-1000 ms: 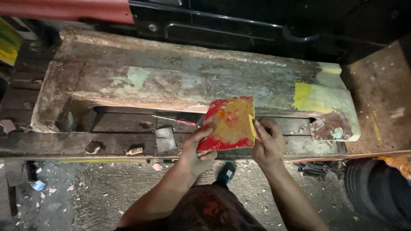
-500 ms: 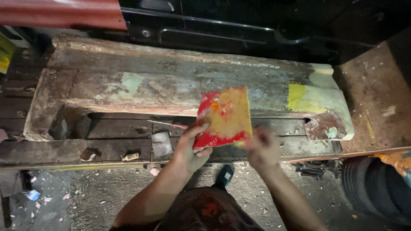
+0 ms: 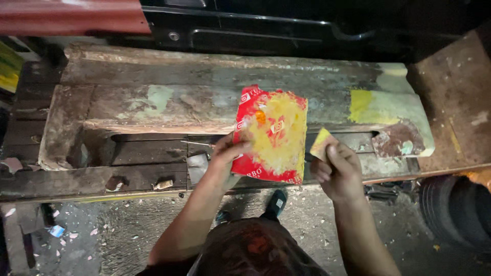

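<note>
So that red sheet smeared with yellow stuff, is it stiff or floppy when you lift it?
Probably fairly stiff: the red sheet stays flat though the left hand grips only one edge. Likely light, since one hand carries it. The yellow smear looks pasty, so that face may be sticky or slippery.

One package in view: a flat red cardboard piece (image 3: pixel 269 135), roughly rectangular, is held tilted above the worn desk (image 3: pixel 153 102), centre frame. Its face is smeared with yellow paste, with an orange patch near the top; red margins with small white label marks are left along the left and bottom edges. It is gripped at the lower left edge by the left hand (image 3: pixel 226 153). Yellow-green packaging or a sign (image 3: pixel 9 71) is cut off at the left frame edge; shape can't be told.
</note>
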Demonstrator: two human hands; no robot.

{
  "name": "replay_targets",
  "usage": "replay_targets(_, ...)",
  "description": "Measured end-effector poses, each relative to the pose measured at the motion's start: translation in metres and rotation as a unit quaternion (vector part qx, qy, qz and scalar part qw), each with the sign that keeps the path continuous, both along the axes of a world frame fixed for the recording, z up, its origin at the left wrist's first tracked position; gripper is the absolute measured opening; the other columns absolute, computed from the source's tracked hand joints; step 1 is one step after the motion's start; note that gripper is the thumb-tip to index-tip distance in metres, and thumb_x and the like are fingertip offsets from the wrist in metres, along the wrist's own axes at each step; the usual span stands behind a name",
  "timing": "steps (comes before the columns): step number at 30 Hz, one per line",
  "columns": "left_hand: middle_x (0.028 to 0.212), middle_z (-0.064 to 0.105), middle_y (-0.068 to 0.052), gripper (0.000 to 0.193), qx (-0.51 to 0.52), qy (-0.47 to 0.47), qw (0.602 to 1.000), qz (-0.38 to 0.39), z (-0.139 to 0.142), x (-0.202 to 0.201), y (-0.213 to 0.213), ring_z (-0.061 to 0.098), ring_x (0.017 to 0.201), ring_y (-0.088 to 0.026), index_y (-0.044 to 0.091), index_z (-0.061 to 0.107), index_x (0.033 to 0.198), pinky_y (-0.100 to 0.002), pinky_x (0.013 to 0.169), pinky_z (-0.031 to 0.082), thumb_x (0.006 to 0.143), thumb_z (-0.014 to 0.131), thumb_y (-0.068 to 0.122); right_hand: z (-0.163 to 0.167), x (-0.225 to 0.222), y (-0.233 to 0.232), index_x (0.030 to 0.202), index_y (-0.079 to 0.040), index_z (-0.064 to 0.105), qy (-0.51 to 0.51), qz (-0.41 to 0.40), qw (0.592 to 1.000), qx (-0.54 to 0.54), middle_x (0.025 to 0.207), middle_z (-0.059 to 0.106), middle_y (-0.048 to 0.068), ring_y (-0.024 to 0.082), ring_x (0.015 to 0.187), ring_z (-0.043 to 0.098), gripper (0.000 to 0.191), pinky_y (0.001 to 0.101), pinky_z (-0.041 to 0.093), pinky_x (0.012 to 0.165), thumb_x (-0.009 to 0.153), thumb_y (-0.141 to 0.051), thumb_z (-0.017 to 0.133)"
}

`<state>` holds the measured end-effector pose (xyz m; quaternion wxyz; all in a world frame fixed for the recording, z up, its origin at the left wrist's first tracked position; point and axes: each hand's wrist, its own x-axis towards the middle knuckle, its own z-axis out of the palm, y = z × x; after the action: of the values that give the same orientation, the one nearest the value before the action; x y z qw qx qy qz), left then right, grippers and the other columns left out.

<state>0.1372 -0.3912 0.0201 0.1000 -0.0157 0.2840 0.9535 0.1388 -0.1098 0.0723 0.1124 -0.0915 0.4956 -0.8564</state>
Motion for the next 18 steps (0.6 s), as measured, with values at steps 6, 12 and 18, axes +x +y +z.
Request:
replay_targets(6, 0.103, 0.07, -0.009, 0.033, 0.03, 0.006, 1.0, 0.002, -0.022, 0.003, 0.011, 0.069, 0.091, -0.021, -0.001, 0.066, 0.122, -0.038, 0.079, 0.055, 0.091, 0.072, 0.005, 0.0, -0.003, -0.019, 0.11, -0.005, 0.061, -0.082, 0.038, 0.996, -0.009, 0.062, 0.041, -0.003, 0.008, 0.051, 0.038, 0.024, 0.0243, 0.031, 0.047, 0.104, -0.026, 0.055)
replay_targets(12, 0.105, 0.071, -0.008, 0.029, 0.089, -0.025, 0.996, -0.007, -0.025, 0.003, 0.022, 0.072, 0.095, -0.022, 0.003, 0.067, 0.116, -0.041, 0.088, 0.057, 0.088, 0.074, 0.006, -0.022, -0.005, -0.026, 0.106, -0.008, 0.057, -0.103, 0.066, 0.987, -0.1, 0.067, 0.038, -0.003, 0.007, 0.054, 0.035, 0.016, 0.0227, 0.028, 0.046, 0.112, -0.022, 0.056)
replay_targets(18, 0.094, 0.069, -0.007, 0.026, 0.125, 0.017, 0.991, -0.038, -0.025, 0.005, 0.03, 0.061, 0.059, -0.01, 0.002, 0.068, 0.116, -0.023, 0.043, 0.044, 0.091, 0.075, 0.007, -0.037, 0.002, -0.018, 0.103, -0.005, 0.061, -0.159, 0.007, 0.986, -0.057, 0.063, 0.039, -0.005, 0.004, 0.048, 0.032, 0.018, 0.0194, 0.026, 0.041, 0.104, -0.022, 0.055)
